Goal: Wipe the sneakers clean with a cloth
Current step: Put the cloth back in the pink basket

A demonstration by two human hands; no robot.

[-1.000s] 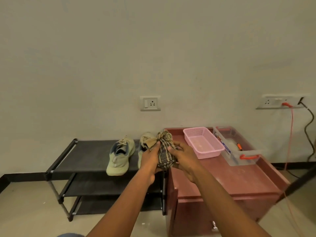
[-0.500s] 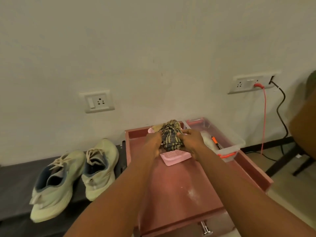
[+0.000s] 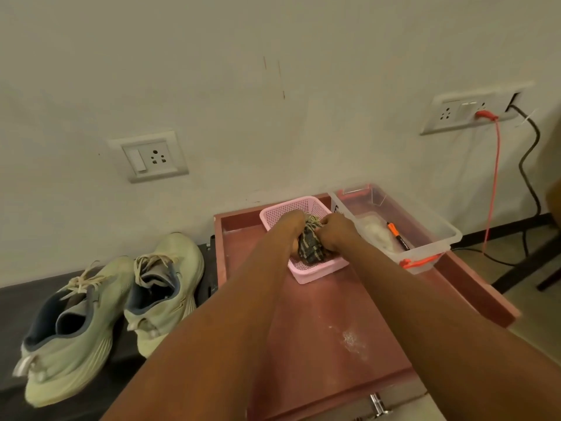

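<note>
Both hands, left hand (image 3: pixel 287 230) and right hand (image 3: pixel 335 230), clutching crumpled dark checked cloth (image 3: pixel 310 246), bunched inside pink basket (image 3: pixel 303 270)

A pink perforated plastic basket (image 3: pixel 318 273) stands far on a reddish-brown wooden cabinet top (image 3: pixel 318 323). Just right of it, a clear plastic box (image 3: pixel 425 229) holds an orange marker pen (image 3: pixel 398 235). An orange cable (image 3: pixel 494 177) hangs from the right white wall socket (image 3: pixel 455 112).

Two sneakers (image 3: pixel 69 329), one cloth (image 3: pixel 309 247), one pink basket (image 3: pixel 315 273), one clear bin (image 3: pixel 440 235), one orange marker (image 3: pixel 397 235), two wall sockets (image 3: pixel 148 156).
</note>
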